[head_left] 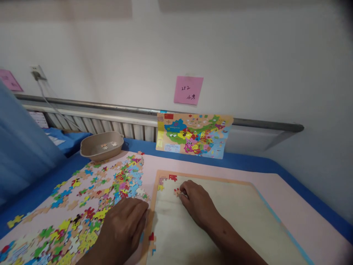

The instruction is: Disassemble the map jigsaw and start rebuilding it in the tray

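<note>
My right hand (197, 202) pinches a small orange and red jigsaw puzzle piece (177, 191) above the puzzle board (209, 221). A few pieces are set in the board's upper left corner, among them a red piece (173, 177). My left hand (124, 224) is closed beside the board's left edge, next to the loose pieces; its fingertips are hidden, so what it may hold does not show. Two or so joined pieces (152, 241) lie on the left frame strip. A large spread of loose puzzle pieces (91, 221) covers the left side.
A beige basin (102, 145) with a few pieces stands at the back left. The printed map picture (193, 136) leans against the rail (261, 124). Pink paper (267, 180) lies under the board on a blue surface (242, 160). A blue curtain (24, 140) hangs at left.
</note>
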